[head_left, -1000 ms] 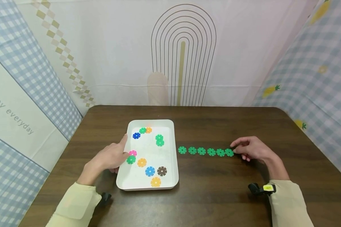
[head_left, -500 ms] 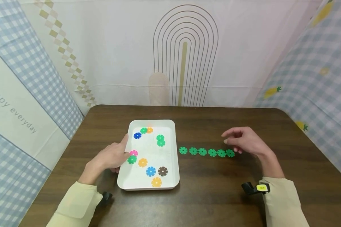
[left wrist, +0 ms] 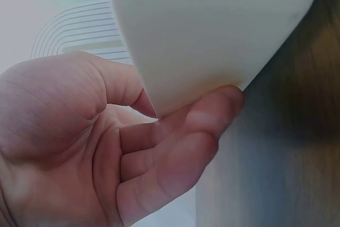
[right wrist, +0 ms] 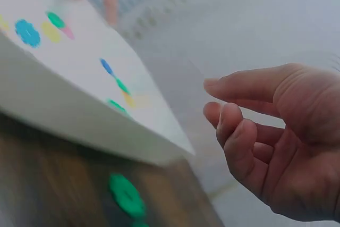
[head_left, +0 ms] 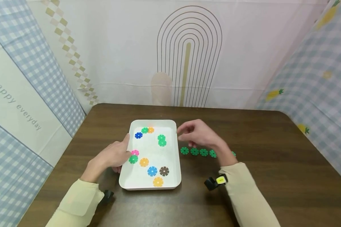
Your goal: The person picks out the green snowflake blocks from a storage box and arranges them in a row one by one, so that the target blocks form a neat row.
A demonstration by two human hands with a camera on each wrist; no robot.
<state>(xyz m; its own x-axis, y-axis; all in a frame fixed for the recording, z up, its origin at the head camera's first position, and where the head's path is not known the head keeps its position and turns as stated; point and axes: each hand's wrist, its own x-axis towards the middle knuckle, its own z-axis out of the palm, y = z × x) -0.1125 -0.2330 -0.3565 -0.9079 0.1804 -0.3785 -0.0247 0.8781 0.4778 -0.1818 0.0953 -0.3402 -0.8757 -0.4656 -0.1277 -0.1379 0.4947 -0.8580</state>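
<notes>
My left hand (head_left: 112,154) holds the white tray (head_left: 159,156) by its left side, thumb over the rim. In the left wrist view its fingers (left wrist: 175,168) press the outer wall. Nothing is in my right hand (head_left: 200,134), which hovers by the tray's right rim, its thumb and index finger a little apart. Inside the tray lie notched plastic discs: two overlapping green discs (head_left: 162,143), another green disc (head_left: 133,160) against a pink disc (head_left: 135,152), and others. Right of the tray runs a row of green discs (head_left: 203,154), partly hidden behind my right wrist.
Also in the tray are a dark blue disc (head_left: 136,135), a light blue disc (head_left: 150,172), a brown disc (head_left: 162,172) and several yellow-orange discs (head_left: 155,183). The dark wooden table (head_left: 258,132) reaches back to a patterned cloth (head_left: 125,56).
My right hand has left the right end of the green row, lifting and moving left to the tray's right rim. My left hand stays on the tray.
</notes>
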